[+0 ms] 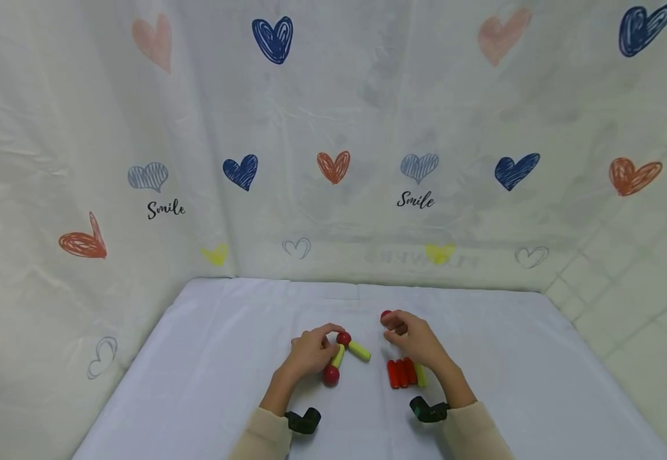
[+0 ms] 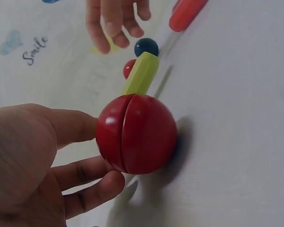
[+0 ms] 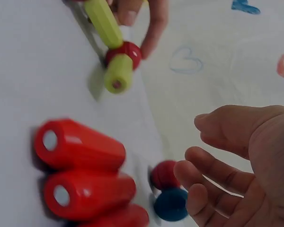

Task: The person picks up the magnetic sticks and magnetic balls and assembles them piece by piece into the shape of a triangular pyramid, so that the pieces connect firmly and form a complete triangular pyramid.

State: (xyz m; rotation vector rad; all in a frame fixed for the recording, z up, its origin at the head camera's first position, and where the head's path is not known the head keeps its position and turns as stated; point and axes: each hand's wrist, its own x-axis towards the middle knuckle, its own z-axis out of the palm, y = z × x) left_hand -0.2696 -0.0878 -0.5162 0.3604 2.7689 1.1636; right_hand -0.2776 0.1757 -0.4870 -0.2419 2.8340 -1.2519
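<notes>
My left hand (image 1: 309, 352) holds a joined piece made of two red balls and two yellow-green sticks. Its index fingertip is at the far red ball (image 1: 344, 339), with the thumb beside the stick (image 1: 338, 356) that links to the near red ball (image 1: 331, 375). A second yellow-green stick (image 1: 359, 351) points off to the right from the far ball. Fingers loosely bent, my right hand (image 1: 416, 342) hovers by a loose red ball (image 1: 386, 314) and a dark blue ball (image 3: 171, 204). In the head view that blue ball is hidden behind the hand.
Several red sticks (image 1: 402, 374) with grey discs on their ends lie side by side below the right hand. A yellow-green stick (image 1: 421, 375) lies along their right side. White cloth covers the table (image 1: 195, 383), and a heart-printed curtain (image 1: 333, 96) hangs behind it.
</notes>
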